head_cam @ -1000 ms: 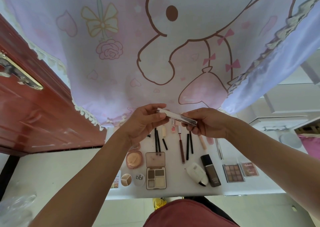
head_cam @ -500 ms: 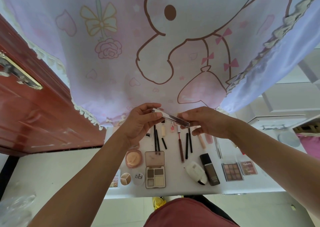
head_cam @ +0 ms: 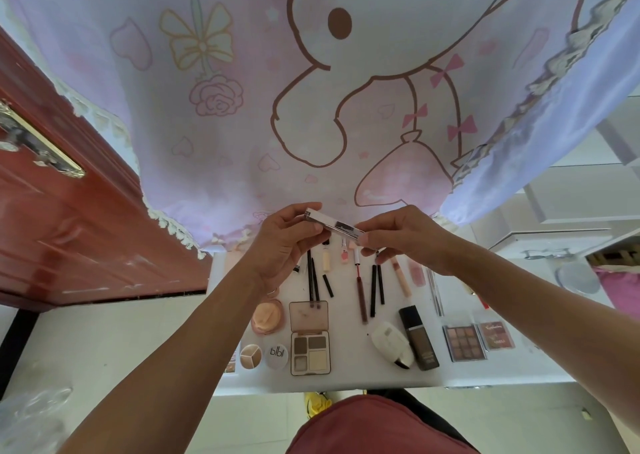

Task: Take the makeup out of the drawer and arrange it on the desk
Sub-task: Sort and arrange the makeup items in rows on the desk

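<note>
Makeup case [head_cam: 332, 224] held above the counter

Left hand [head_cam: 287, 242] and right hand [head_cam: 405, 239] pinch the slim silvery makeup case by its ends, over the white counter [head_cam: 381, 379] with its rows of pencils [head_cam: 373, 289] and palettes [head_cam: 464, 343]. Fingers hide both case ends; its kind is unclear.
</note>
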